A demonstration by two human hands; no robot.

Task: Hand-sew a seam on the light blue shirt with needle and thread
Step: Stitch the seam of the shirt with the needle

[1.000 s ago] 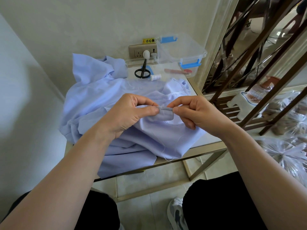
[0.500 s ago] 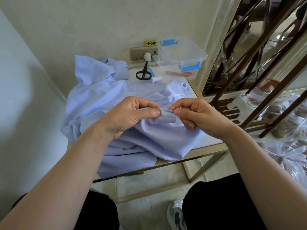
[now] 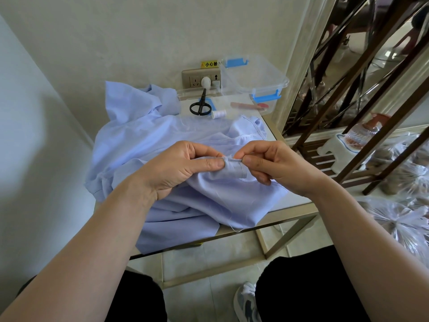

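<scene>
The light blue shirt (image 3: 144, 140) lies crumpled over a small white table (image 3: 294, 201), part of it hanging off the front edge. My left hand (image 3: 183, 168) pinches a folded edge of the shirt between thumb and fingers. My right hand (image 3: 274, 163) pinches a thin needle (image 3: 234, 160) that lies along the top of that fold, its tip toward my left thumb. A fine white thread (image 3: 234, 227) trails off the shirt's lower corner. A spool of white thread (image 3: 219, 113) lies at the back of the table.
Black scissors (image 3: 200, 108) and a red-tipped stick (image 3: 249, 105) lie behind the shirt. A clear plastic box with blue clips (image 3: 255, 80) stands by the wall socket (image 3: 199, 77). A brown metal rack (image 3: 362, 89) with bagged items stands to the right.
My left thumb has slid slightly left along the fold, so more of the needle shows between my two hands. The shirt stays where it was.
</scene>
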